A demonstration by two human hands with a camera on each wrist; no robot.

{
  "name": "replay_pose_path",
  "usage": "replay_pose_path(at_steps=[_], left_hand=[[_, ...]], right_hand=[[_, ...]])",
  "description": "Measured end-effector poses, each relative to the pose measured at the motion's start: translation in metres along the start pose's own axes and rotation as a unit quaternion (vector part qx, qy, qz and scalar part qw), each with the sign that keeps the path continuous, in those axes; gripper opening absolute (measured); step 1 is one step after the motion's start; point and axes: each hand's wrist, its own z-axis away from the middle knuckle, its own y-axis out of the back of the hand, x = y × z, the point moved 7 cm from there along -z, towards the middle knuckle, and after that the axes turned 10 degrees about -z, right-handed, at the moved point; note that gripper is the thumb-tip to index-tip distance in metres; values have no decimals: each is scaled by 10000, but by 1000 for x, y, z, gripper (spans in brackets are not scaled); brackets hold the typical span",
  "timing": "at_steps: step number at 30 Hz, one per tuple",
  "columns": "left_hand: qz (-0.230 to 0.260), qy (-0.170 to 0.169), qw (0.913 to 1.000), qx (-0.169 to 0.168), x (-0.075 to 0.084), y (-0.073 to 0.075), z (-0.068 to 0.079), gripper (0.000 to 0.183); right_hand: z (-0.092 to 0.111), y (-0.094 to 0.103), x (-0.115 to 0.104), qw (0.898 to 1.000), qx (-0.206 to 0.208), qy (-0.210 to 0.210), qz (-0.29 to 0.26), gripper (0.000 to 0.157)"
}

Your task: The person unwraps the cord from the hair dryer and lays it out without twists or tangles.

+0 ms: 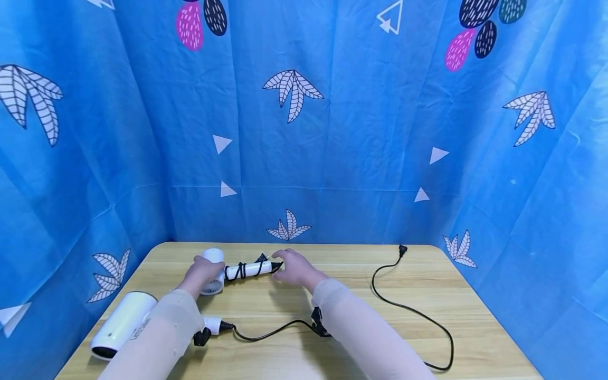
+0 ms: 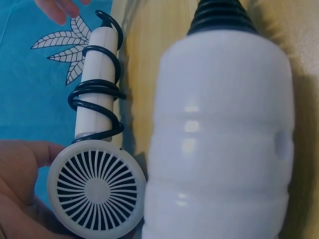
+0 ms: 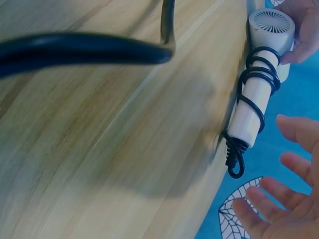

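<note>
At the back left, a white hair dryer [image 1: 249, 270] lies with its black cord wound around the handle. My left hand [image 1: 201, 274] grips its head; in the left wrist view the round intake grille [image 2: 97, 190] faces the camera, with thumb and fingers around the side. My right hand [image 3: 286, 199] is beside the handle's cord end, fingers spread and holding nothing. Nearer the front left lies a second, larger white hair dryer [image 1: 124, 322], partly hidden by the left sleeve. Its handle [image 2: 224, 134] looms large in the left wrist view.
The second dryer's black cord [image 1: 271, 338] runs rightward under my right forearm and curves back to a plug [image 1: 402, 250] at the far edge. Blue patterned curtain [image 1: 294, 158] surrounds the wooden table [image 1: 351, 295] at the back and sides.
</note>
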Motion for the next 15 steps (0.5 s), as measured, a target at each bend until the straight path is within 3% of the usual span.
replay_pose_path(at_steps=[15], left_hand=[[-187,-175,9996,86,0,-1,2,92]], right_hand=[[-7,-11,-7,9993,-113,147,328,58]])
